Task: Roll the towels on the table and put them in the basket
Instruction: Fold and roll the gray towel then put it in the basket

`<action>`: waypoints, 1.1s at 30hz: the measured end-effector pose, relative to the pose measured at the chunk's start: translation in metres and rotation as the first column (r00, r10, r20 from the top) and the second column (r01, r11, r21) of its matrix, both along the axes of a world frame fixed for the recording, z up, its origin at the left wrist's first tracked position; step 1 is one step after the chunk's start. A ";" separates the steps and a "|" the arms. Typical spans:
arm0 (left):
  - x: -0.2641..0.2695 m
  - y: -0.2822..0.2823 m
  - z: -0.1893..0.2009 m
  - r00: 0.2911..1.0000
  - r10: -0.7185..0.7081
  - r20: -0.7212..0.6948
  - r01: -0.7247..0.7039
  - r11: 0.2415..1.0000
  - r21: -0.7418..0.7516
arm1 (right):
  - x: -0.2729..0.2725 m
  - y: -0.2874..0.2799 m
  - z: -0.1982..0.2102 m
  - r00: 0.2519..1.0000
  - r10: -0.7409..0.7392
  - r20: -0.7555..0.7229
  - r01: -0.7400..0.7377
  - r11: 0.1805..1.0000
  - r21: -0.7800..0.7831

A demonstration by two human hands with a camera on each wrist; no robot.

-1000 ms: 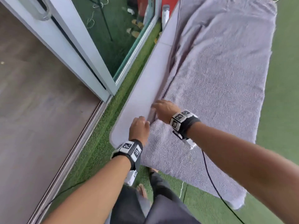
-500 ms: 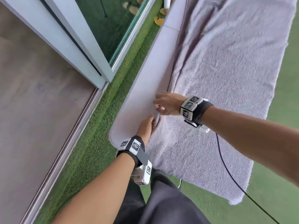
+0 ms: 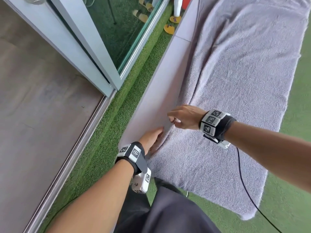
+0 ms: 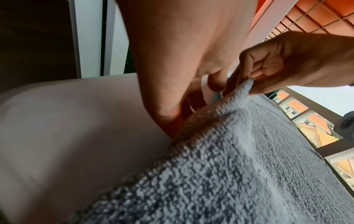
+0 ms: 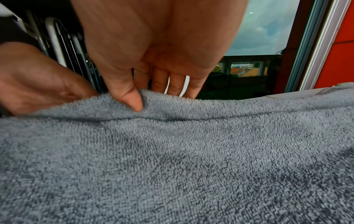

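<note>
The grey towel (image 5: 191, 159) fills the lower part of the right wrist view, its far edge raised into a ridge. The right hand (image 5: 153, 50) pinches that edge, thumb on the near side and fingers (image 5: 174, 84) behind it. The left hand (image 5: 38, 78) grips the same edge just beside it. A glass door (image 5: 258, 37) stands behind.

We are on a home balcony or terrace: green artificial turf (image 3: 117, 105) runs down the middle of the frame, a sliding glass door (image 3: 104, 36) fills the upper left, sandals (image 3: 171, 24) lie at top centre, and orange rooftops (image 4: 314, 125) show at right.
</note>
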State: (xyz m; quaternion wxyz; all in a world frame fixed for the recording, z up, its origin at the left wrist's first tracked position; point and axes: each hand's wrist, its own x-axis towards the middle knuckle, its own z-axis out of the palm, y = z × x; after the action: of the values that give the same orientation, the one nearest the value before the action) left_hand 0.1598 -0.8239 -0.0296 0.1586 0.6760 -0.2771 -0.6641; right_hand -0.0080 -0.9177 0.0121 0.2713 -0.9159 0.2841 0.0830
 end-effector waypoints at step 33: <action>0.167 0.058 -0.018 0.967 -0.234 0.102 0.226 0.971 0.085 | 0.116 -0.216 -0.028 0.815 -0.474 -0.333 0.384 0.873 -0.301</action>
State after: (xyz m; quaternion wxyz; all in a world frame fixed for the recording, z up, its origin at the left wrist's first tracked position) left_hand 0.3271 -0.7661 -0.0472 0.0404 0.6805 -0.3376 -0.6491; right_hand 0.1076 -1.1341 -0.0155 0.1166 -0.8155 0.5405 0.1709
